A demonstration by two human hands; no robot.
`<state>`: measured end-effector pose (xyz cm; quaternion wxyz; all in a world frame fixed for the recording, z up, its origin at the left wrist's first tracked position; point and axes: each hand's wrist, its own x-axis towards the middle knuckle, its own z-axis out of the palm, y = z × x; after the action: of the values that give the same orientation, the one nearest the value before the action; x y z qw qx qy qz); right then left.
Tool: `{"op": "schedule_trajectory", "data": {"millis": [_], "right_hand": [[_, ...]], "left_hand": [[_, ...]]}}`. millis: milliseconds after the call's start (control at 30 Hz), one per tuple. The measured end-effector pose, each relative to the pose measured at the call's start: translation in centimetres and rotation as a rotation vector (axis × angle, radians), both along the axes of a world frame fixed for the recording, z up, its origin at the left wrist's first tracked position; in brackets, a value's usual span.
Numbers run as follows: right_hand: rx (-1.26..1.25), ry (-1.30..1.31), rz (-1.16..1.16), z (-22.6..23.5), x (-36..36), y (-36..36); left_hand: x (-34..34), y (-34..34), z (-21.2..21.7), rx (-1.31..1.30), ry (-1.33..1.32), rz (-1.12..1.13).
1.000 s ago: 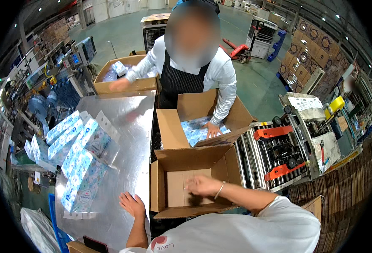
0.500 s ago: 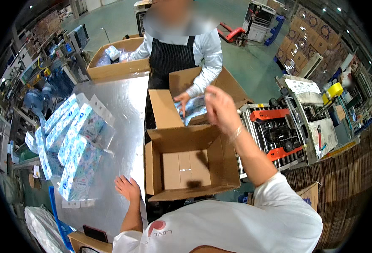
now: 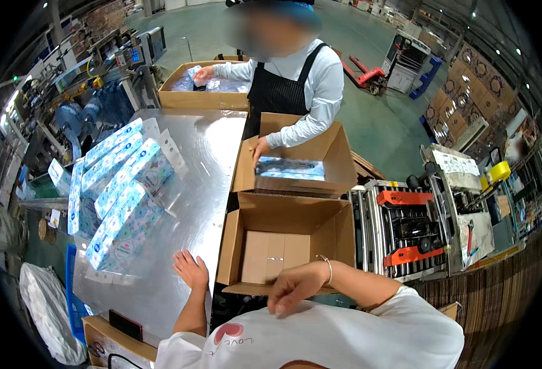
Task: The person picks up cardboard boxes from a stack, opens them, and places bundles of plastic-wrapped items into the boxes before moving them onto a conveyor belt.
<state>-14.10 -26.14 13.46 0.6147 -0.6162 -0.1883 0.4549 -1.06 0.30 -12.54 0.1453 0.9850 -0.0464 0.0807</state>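
Observation:
My left hand (image 3: 191, 269) lies flat on the metal table (image 3: 204, 203), fingers spread, holding nothing. Several blue-and-white floral packs in clear plastic, one of them the nearest pack (image 3: 122, 230), lean in a slanting pile up the table from that hand. My right hand (image 3: 296, 285) hangs in front of my chest, above the near rim of an open cardboard box (image 3: 277, 253). Its fingers are loosely bent and I see nothing in them. The bare bottom of this box shows.
Across from me a co-worker (image 3: 295, 86) has one hand at a second box (image 3: 338, 160) with blue packs inside, the other over a carton (image 3: 203, 99) of plastic-wrapped things. A roller conveyor (image 3: 369, 237) with red parts stands right. A dark phone-like slab (image 3: 125, 325) sits near left.
My right hand has come down and back from above the boxes to my chest. The co-worker has straightened, with a hand now at the second box's flap. My view has shifted somewhat.

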Motion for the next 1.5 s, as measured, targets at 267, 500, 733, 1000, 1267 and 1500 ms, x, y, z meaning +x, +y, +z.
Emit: {"op": "schedule_trajectory", "data": {"millis": [267,500,733,1000,1267,1500], "right_hand": [[-0.644,-0.325,-0.903,-5.3,-2.7,-5.3],[-1.841,-0.59,-1.408,-11.3,-9.3,-16.7],[-1.337,-0.312,-1.414,-15.5,-7.4,-14.2],[-1.161,-0.263,-1.472,-16.2,-6.0,-15.5],[-1.098,-0.284,-1.537,-16.9,-6.2,-15.4],[-1.151,-0.28,-1.535,-16.2,-6.3,-15.4]], "left_hand": [[-0.1,0.1,-0.3,0.011,-0.034,-0.008],[0.1,-0.4,0.4,-0.004,-0.009,-0.005],[0.2,-0.1,0.1,0.035,-0.029,-0.006],[0.1,-0.1,0.4,0.012,0.003,0.015],[0.4,-0.1,0.6,-0.004,-0.036,0.009],[0.1,-0.1,0.4,-0.037,-0.05,0.006]]}}
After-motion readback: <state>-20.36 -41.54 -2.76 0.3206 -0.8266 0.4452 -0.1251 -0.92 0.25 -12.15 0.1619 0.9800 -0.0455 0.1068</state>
